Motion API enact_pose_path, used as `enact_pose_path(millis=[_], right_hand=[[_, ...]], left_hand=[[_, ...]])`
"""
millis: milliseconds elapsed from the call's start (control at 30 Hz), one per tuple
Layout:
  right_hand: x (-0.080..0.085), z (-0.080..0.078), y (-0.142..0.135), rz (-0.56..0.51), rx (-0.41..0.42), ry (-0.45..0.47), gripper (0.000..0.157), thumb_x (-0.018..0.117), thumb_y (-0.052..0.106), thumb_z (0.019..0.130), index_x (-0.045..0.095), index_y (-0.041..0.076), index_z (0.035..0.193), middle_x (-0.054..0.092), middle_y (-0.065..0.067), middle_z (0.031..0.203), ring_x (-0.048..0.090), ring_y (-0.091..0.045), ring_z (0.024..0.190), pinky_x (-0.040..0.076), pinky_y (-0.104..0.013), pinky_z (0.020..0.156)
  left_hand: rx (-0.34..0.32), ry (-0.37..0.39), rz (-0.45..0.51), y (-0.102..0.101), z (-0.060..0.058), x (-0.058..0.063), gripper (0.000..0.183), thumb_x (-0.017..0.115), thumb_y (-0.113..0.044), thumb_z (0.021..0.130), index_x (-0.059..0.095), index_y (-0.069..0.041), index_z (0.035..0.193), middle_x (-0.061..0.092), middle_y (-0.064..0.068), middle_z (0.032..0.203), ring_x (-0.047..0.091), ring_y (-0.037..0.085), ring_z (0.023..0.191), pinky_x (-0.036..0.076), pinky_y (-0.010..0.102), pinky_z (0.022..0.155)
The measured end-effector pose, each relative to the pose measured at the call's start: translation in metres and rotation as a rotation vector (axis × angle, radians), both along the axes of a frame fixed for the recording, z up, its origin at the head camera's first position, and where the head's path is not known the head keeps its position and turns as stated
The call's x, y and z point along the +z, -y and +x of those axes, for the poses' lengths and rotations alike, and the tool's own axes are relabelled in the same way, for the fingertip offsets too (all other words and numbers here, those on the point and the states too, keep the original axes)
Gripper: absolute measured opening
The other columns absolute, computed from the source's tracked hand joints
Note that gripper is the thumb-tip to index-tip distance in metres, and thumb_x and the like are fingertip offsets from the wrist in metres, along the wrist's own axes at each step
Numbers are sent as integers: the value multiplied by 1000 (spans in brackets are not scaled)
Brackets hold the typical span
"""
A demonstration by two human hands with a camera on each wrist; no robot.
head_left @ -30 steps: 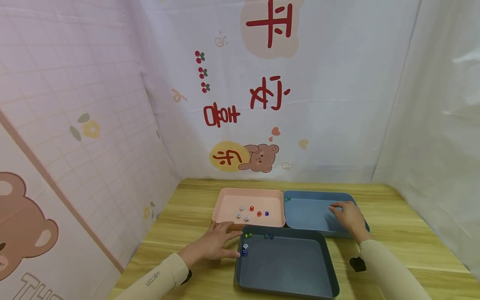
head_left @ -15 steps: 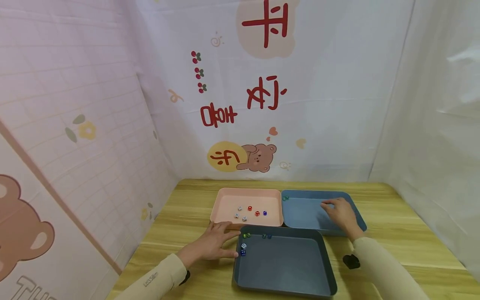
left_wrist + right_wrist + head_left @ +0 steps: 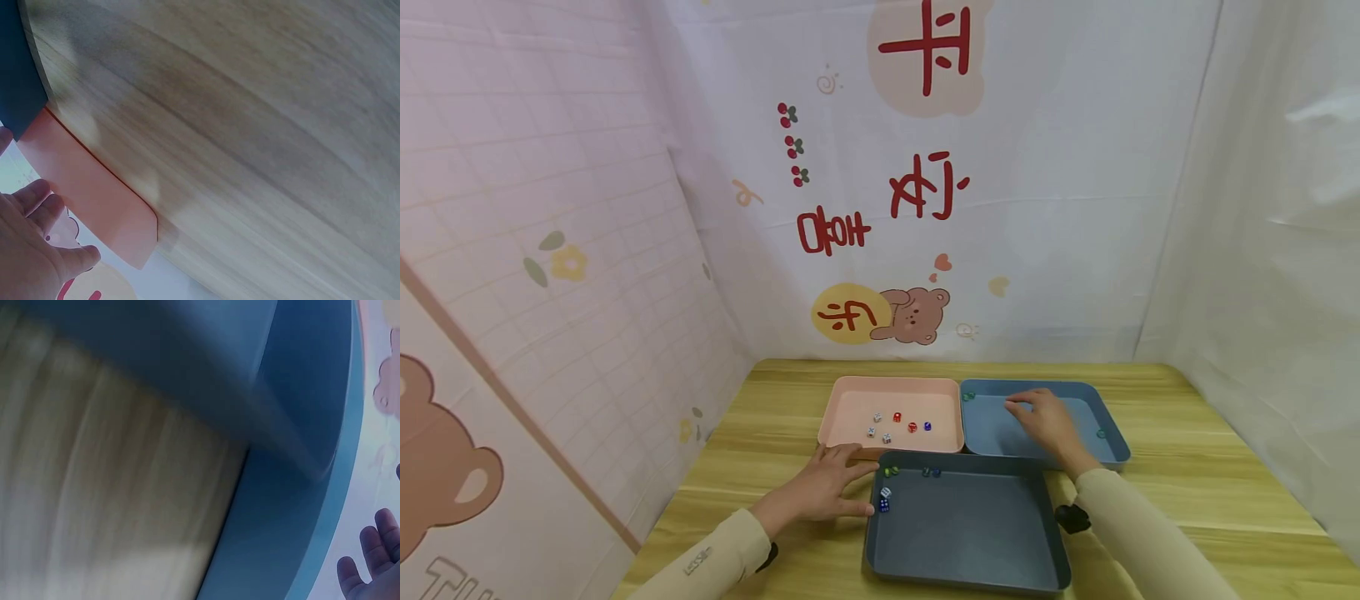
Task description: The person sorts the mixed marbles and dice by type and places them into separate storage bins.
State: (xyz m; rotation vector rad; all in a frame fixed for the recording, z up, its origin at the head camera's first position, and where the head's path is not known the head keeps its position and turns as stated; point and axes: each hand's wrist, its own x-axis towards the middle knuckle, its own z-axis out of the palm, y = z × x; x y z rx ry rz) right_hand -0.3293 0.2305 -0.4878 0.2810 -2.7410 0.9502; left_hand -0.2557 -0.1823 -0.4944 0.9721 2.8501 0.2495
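Note:
My right hand (image 3: 1047,421) is over the blue tray (image 3: 1078,389), thumb and index fingertip close together, with nothing visible between them. Two small green dice (image 3: 969,396) lie in that tray's far left corner, and another green die (image 3: 1101,433) lies near its right side. My left hand (image 3: 823,483) spreads its fingers at the left rim of the dark grey tray (image 3: 970,533), near the pink tray's front edge. Along the dark tray's left and far sides sit yellow-green dice (image 3: 891,472), a green and a blue die (image 3: 932,472), and blue dice (image 3: 884,504).
The pink tray (image 3: 850,404) holds white dice (image 3: 871,432), red dice (image 3: 912,427) and a blue die (image 3: 927,426). It stands side by side with the blue tray, behind the dark one. Printed cloth (image 3: 1045,208) hangs around the wooden table (image 3: 1210,475).
My right hand has moved left across the blue tray, uncovering the green die at its right side. The left hand keeps its place at the dark tray; the head view has shifted slightly.

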Motion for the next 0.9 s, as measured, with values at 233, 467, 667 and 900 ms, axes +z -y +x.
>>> enact_pose_path(millis=[233, 467, 667, 900], right_hand=[[1, 1, 30, -15, 43, 9, 31, 62, 27, 100, 73, 4, 117, 56, -27, 127, 55, -45, 114, 45, -61, 90], [2, 7, 54, -48, 106, -8, 25, 66, 24, 97, 75, 6, 113, 61, -21, 119, 58, -40, 111, 48, -58, 89], [1, 15, 73, -24, 151, -19, 21, 70, 24, 94, 77, 11, 108, 66, -9, 110, 58, -33, 109, 49, -53, 89], [-5, 29, 89, -18, 247, -40, 15, 72, 22, 93, 77, 12, 103, 63, -12, 117, 59, -35, 108, 50, -51, 87]], left_hand=[[11, 14, -3, 2, 1, -1, 75, 55, -68, 89, 46, -26, 150, 32, 15, 156, 28, 33, 144, 15, 69, 111], [13, 2, -6, 3, 1, 0, 75, 55, -69, 89, 47, -26, 150, 33, 15, 155, 29, 34, 143, 17, 69, 110], [5, -8, 10, 2, 0, 0, 75, 56, -69, 88, 47, -25, 149, 33, 17, 155, 29, 34, 143, 16, 69, 110], [-2, -7, 11, 2, -1, -1, 76, 55, -69, 89, 47, -25, 149, 33, 16, 155, 28, 34, 144, 16, 69, 110]])
